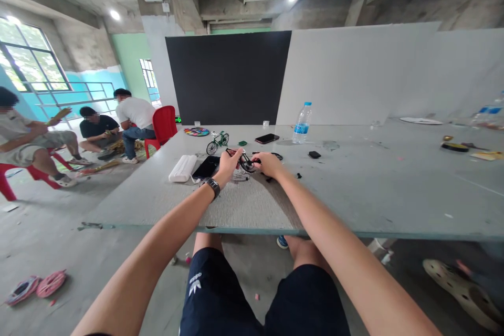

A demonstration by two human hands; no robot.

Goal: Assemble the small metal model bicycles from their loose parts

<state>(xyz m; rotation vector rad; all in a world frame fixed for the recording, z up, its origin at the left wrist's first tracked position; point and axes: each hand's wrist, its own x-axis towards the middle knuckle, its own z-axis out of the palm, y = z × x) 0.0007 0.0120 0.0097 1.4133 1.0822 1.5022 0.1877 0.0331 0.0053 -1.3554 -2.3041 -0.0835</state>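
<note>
Between my two hands, just above the grey table (157, 205), is a small black wire bicycle model (246, 161). My left hand (230, 163), with a dark watch on its wrist, pinches the model's left end. At its right end, the fingers of my right hand (268, 164) are closed on a dark part of it. A green model bicycle (217, 143) stands on the table behind my left hand. A loose dark wheel (277, 156) lies just beyond my right hand. Small black pieces (298, 175) lie to the right of it.
A white power bank (183, 168) and a dark phone (207, 167) lie left of my hands. Behind are another phone (267, 138), a water bottle (302, 123) and a colourful disc (196, 132). People sit at the far left near a red chair (164, 123).
</note>
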